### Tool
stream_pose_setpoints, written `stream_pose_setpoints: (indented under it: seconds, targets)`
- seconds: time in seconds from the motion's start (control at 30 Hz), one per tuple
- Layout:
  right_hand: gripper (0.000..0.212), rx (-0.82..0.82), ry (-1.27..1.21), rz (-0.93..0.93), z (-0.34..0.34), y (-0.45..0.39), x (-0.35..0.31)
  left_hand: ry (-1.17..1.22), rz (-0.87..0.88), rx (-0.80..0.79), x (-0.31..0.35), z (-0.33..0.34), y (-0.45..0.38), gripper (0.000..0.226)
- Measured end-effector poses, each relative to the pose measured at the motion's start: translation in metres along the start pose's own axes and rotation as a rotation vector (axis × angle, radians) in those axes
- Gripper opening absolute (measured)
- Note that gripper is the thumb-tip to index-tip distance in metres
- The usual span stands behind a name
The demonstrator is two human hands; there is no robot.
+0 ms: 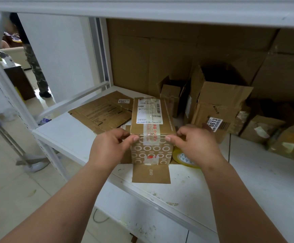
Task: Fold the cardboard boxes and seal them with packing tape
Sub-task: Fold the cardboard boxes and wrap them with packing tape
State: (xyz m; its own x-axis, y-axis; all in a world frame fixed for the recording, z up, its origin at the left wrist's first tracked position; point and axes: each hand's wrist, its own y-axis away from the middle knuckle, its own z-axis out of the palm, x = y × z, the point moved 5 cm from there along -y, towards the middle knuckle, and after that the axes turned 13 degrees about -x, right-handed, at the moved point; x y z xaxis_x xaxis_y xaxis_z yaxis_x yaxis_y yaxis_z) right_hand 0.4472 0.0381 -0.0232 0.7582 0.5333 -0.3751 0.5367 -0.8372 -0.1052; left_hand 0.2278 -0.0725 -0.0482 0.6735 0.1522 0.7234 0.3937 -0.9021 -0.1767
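Fingers (134,138) curled on box (151,120) edge

Tape roll (181,157) right of box (152,130) on shelf (72,134).

The roll of tape (184,159) at the shelf's (248,181) front is mostly hidden behind the right hand (196,144) and the small box (152,137). Fingers of the left hand (112,147) are hidden behind the box's left side. The print on the box's white label (148,111) is too small to read. Boxes (283,137) toward the shelf's right edge are blurred and cut off by the picture's edge. A person (32,57) beyond the back left corner is blurred and cut off above.
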Motion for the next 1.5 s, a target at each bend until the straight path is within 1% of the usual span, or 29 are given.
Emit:
stream_pose_setpoints:
  seconds: [0.07, 0.13, 0.23, 0.3, 0.43, 0.57, 0.67, 0.73, 0.8, 0.83, 0.87, 1.0, 1.07, 1.13, 1.2, 1.27, 1.33, 1.4, 1.43, 1.5]
  targets:
    - [0.044, -0.004, 0.018, -0.016, -0.001, -0.002, -0.001, -0.074, 0.077, 0.044, 0.003, -0.001, 0.000, 0.023]
    - [0.043, -0.026, 0.019, -0.035, -0.001, -0.003, -0.001, -0.140, 0.147, 0.068, 0.007, -0.001, 0.001, 0.023]
    - [0.041, -0.044, 0.032, -0.060, 0.000, -0.002, -0.002, -0.175, 0.188, 0.075, 0.006, 0.002, 0.004, 0.021]
    - [0.040, -0.049, 0.036, -0.067, 0.001, -0.003, -0.003, -0.144, 0.147, 0.082, 0.002, 0.007, 0.008, 0.021]
    - [0.032, -0.103, -0.010, -0.049, 0.003, -0.002, 0.001, 0.037, -0.017, 0.071, -0.010, 0.017, 0.014, 0.036]
    - [0.030, -0.150, -0.051, 0.034, 0.003, -0.003, 0.004, -0.012, -0.018, 0.083, -0.008, 0.017, 0.012, 0.034]
    - [0.033, -0.177, 0.011, 0.072, 0.005, -0.006, 0.001, -0.051, -0.020, 0.078, -0.007, 0.015, 0.011, 0.034]
    - [0.039, -0.214, 0.032, 0.107, 0.006, -0.005, 0.006, -0.055, -0.016, 0.048, -0.009, 0.016, 0.012, 0.036]
    - [0.058, -0.271, -0.004, 0.156, 0.004, -0.003, 0.015, -0.006, -0.024, 0.012, -0.013, 0.019, 0.014, 0.037]
    - [0.063, -0.293, -0.032, 0.167, 0.004, -0.002, 0.018, 0.028, -0.038, 0.007, -0.015, 0.019, 0.014, 0.037]
    - [0.062, -0.308, -0.045, 0.162, 0.003, -0.001, 0.018, 0.059, -0.057, 0.010, -0.017, 0.020, 0.014, 0.036]
    - [0.043, -0.321, 0.041, 0.130, 0.004, -0.004, 0.005, 0.188, -0.157, 0.030, -0.024, 0.025, 0.011, 0.030]
    - [0.042, -0.312, 0.106, 0.133, 0.005, -0.003, -0.003, 0.239, -0.198, 0.060, -0.024, 0.029, 0.011, 0.029]
    - [0.043, -0.286, 0.205, 0.130, 0.006, 0.000, -0.009, 0.237, -0.215, 0.088, -0.022, 0.033, 0.010, 0.029]
    - [0.034, -0.290, 0.248, 0.117, 0.007, 0.004, -0.012, 0.182, -0.222, 0.087, -0.018, 0.035, 0.010, 0.031]
    - [0.023, -0.348, 0.227, 0.102, 0.008, 0.007, -0.013, 0.103, -0.206, 0.066, -0.013, 0.035, 0.009, 0.035]
    - [0.022, -0.387, 0.192, 0.101, 0.008, 0.008, -0.012, 0.038, -0.167, 0.036, -0.008, 0.036, 0.007, 0.038]
    - [0.022, -0.356, 0.153, 0.101, 0.006, 0.009, -0.014, 0.000, -0.124, 0.003, 0.000, 0.038, 0.006, 0.043]
    - [0.023, -0.333, 0.123, 0.098, 0.007, 0.009, -0.015, -0.002, -0.095, -0.016, 0.004, 0.039, 0.005, 0.051]
    - [0.030, -0.310, 0.036, 0.089, 0.007, 0.011, -0.021, 0.066, -0.040, -0.045, 0.010, 0.039, 0.003, 0.077]
